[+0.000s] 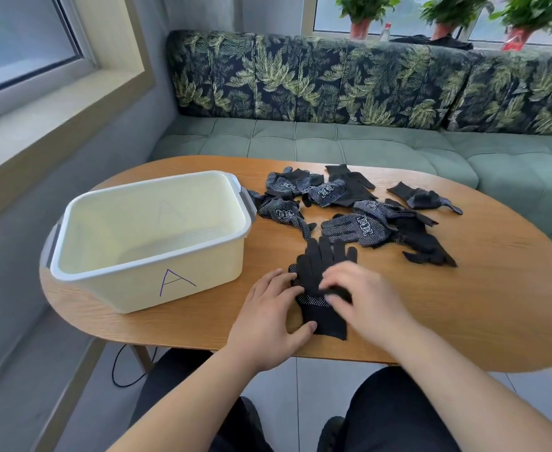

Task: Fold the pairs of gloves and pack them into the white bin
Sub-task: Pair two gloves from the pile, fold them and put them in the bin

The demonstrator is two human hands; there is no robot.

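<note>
A pair of black gloves [318, 272] lies stacked flat near the table's front edge, fingers pointing away from me. My left hand [269, 316] presses on its left side and cuff, thumb by the cuff. My right hand [361, 296], blurred, lies across the pair's right side, fingers bent on the fabric. Behind them a loose pile of black gloves with white dots [349, 210] spreads over the middle of the table. The white bin [111, 278], marked with a purple A, stands at the left with nothing inside it.
The oval wooden table [480, 305] has bare wood at right and front. One separate glove [423, 197] lies at the far right of the pile. A green sofa with leaf-print cushions [333, 138] runs behind. My knees are under the front edge.
</note>
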